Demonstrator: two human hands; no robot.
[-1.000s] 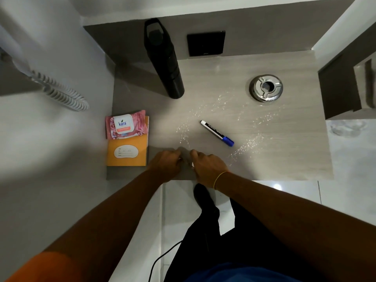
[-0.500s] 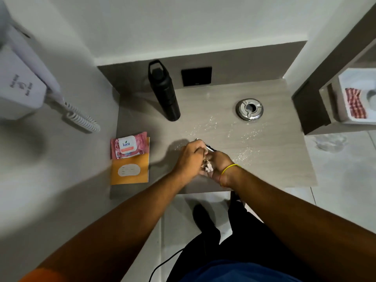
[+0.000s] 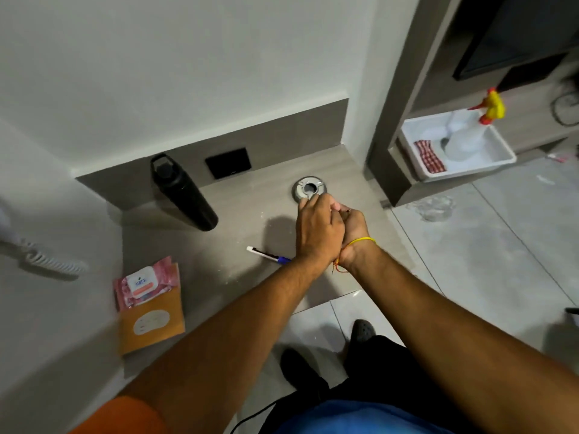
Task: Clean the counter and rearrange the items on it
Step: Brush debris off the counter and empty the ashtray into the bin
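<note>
My left hand lies over my right hand; the two are pressed together just above the grey counter, right in front of the round metal ashtray. My right hand is curled shut, and what it holds is hidden by the left. A blue-capped marker lies on the counter beside my left wrist. A tall black bottle stands at the back left. A pink wipes pack rests on an orange notebook at the left front edge.
A black socket plate sits in the backsplash. On a low shelf to the right is a white tub holding a spray bottle and a red checked cloth. A coiled cord hangs on the left wall.
Both hands rose from the counter's front edge with white scraps between them and moved back and right to the ashtray. The white specks on the counter are mostly gone. The view swung right.
</note>
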